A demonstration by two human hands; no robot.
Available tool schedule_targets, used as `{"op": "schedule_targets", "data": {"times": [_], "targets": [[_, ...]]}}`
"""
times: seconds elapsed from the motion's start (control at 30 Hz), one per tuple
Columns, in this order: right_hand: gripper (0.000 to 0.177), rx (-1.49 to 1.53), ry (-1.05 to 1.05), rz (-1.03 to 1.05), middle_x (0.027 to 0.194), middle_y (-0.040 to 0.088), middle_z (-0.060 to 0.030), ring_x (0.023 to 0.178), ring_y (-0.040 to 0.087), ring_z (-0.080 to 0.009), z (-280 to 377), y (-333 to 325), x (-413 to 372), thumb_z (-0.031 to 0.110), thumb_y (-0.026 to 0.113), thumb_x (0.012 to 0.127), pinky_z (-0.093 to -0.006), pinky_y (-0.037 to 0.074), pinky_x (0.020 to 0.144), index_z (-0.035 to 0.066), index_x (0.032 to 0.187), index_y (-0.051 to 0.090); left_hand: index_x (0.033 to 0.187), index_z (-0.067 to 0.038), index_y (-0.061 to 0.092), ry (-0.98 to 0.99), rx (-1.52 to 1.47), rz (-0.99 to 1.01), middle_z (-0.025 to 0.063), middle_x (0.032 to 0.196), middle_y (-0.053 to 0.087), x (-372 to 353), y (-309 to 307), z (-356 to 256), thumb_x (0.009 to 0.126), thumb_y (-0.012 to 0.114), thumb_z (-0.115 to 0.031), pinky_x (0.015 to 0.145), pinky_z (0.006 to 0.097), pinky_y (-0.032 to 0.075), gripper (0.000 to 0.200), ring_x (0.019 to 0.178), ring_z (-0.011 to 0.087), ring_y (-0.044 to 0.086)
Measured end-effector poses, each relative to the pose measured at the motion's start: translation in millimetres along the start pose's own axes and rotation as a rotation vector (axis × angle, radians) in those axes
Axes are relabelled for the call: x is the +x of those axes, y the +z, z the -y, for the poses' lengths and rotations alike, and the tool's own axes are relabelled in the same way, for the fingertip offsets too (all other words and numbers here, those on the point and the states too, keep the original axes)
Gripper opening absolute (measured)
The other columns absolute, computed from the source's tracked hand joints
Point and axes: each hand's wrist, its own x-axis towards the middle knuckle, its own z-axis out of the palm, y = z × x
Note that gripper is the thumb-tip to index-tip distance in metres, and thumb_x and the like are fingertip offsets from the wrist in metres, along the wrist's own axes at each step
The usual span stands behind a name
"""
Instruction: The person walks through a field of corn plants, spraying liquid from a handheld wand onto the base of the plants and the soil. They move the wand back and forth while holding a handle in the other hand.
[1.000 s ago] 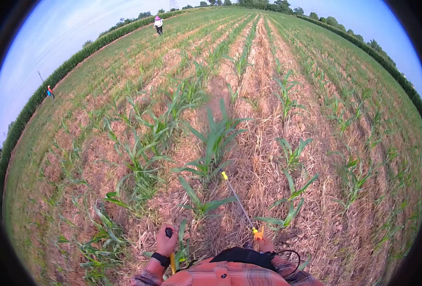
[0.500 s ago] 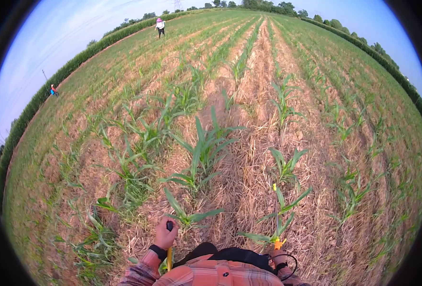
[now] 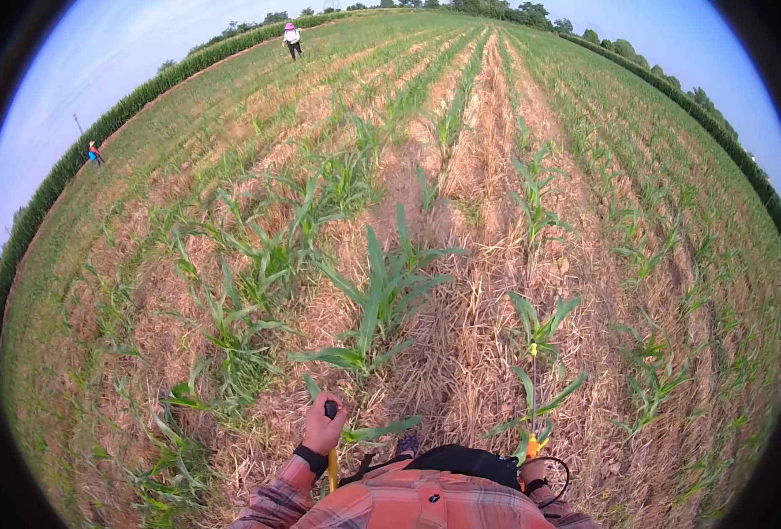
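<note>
My left hand (image 3: pixel 323 428) is closed around the black grip (image 3: pixel 330 408) of a yellow-shafted tool (image 3: pixel 332 471), low in the view left of centre. At the lower right, my right hand (image 3: pixel 531 473) is wrapped round the yellow handle (image 3: pixel 533 448) of a thin wand, partly hidden by my clothing. The wand's yellow tip (image 3: pixel 533 350) lies by a young green plant (image 3: pixel 538 324). Just ahead of my left hand, a leafy plant (image 3: pixel 376 304) stands in the row.
Rows of young plants and dry straw (image 3: pixel 470 291) run ahead. One person (image 3: pixel 292 40) stands far off at the upper left, another (image 3: pixel 95 154) near the tall green hedge (image 3: pixel 33 212). A shoe (image 3: pixel 407 443) shows below me.
Both hands have shifted slightly right in view, the left one also a little upward. The wand's tip appears farther right, and a shoe now shows.
</note>
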Motion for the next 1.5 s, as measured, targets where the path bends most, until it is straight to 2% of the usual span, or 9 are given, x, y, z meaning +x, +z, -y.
{"op": "schedule_targets", "data": {"times": [0.03,0.1,0.13,0.2,0.37,0.53,0.7,1.23,1.5], "targets": [[0.022,-0.62,-0.246,-0.022,0.051,0.051,-0.0104,0.04,0.051,-0.0245,11.0,7.2,10.3,0.019,0.045,0.078,-0.0376,0.039,0.034,0.001,0.068,0.05,0.077,-0.005,0.047,-0.006,0.001,0.009,0.0019,0.064,0.047,12.3,-3.2,2.0,0.068,0.059,-0.005,0.054,0.0243,0.038,0.015,0.057,0.0104,0.045],[0.031,-0.042,-0.075,-0.144,0.054,0.053,-0.0143,0.049,0.055,-0.0274,139.8,-7.8,-36.3,0.028,0.047,0.078,-0.0402,0.04,0.043,-0.001,0.068,0.054,0.079,-0.006,0.046,-0.009,-0.035,0.011,0.0004,0.064,0.047,31.2,-4.3,12.2,0.069,0.059,-0.004,0.055,0.0235,0.038,0.016,0.059,0.0094,0.044],[0.038,-0.364,-0.326,-0.112,0.057,0.055,-0.0171,0.055,0.056,-0.0295,134.1,3.8,-15.7,0.035,0.047,0.077,-0.0403,0.039,0.048,-0.002,0.07,0.056,0.079,-0.006,0.046,-0.033,-0.029,0.052,0.0004,0.064,0.047,36.4,-4.3,13.4,0.069,0.059,-0.004,0.055,0.0235,0.038,0.016,0.059,0.0094,0.044],[0.038,-0.22,-0.095,-0.017,0.062,0.056,-0.0184,0.062,0.056,-0.0351,162.7,15.1,-7.3,0.037,0.045,0.078,-0.0427,0.042,0.054,0.0,0.073,0.055,0.079,-0.006,0.046,-0.005,-0.109,0.022,-0.0008,0.064,0.045,51.9,-5.2,10.0,0.07,0.058,-0.003,0.051,0.022,0.036,0.015,0.055,0.0077,0.042],[0.032,-0.124,-0.097,0.285,0.057,0.055,-0.0052,0.051,0.055,-0.0147,248.9,14.1,-13.3,0.034,0.049,0.079,-0.0298,0.041,0.047,0.002,0.08,0.052,0.079,-0.007,0.044,-0.105,-0.22,0.032,-0.0013,0.063,0.043,70.0,-11.8,15.6,0.072,0.054,0.0,0.042,0.0199,0.031,0.014,0.047,0.0055,0.038],[0.038,-0.276,-0.276,0.371,0.06,0.057,-0.0101,0.055,0.056,-0.0278,264.5,37.3,24.3,0.042,0.047,0.078,-0.0369,0.042,0.052,0.004,0.076,0.054,0.082,-0.006,0.042,-0.071,-0.323,-0.035,-0.0008,0.065,0.041,78.9,-25.6,-20.7,0.075,0.051,0.001,0.036,0.0172,0.029,0.014,0.042,0.0036,0.038],[0.034,-0.23,-0.275,0.35,0.058,0.056,-0.0048,0.051,0.054,-0.0163,262.5,37.6,67.7,0.038,0.048,0.08,-0.0299,0.04,0.048,0.004,0.076,0.055,0.082,-0.008,0.04,-0.097,-0.145,-0.056,-0.0014,0.059,0.041,114.9,4.8,11.0,0.076,0.051,-0.001,0.034,0.0167,0.031,0.014,0.039,0.0032,0.037],[0.024,0.402,0.332,0.013,0.049,0.046,-0.0018,0.035,0.042,-0.0132,221.6,-71.9,254.0,0.027,0.052,0.075,-0.0266,0.032,0.032,0.004,0.069,0.05,0.077,-0.007,0.043,-0.026,0.105,0.107,-0.002,0.06,0.039,280.5,214.3,-34.0,0.071,0.053,0.0,0.046,0.0216,0.03,0.013,0.051,0.0064,0.036],[0.023,0.57,0.489,-0.036,0.047,0.042,-0.0021,0.031,0.039,-0.0163,210.0,-122.6,305.7,0.027,0.047,0.077,-0.0287,0.03,0.028,0.007,0.067,0.051,0.077,-0.007,0.042,-0.048,0.05,0.148,-0.0024,0.06,0.038,328.0,243.6,-69.7,0.074,0.052,0.0,0.041,0.0203,0.028,0.013,0.046,0.0048,0.034]]}}
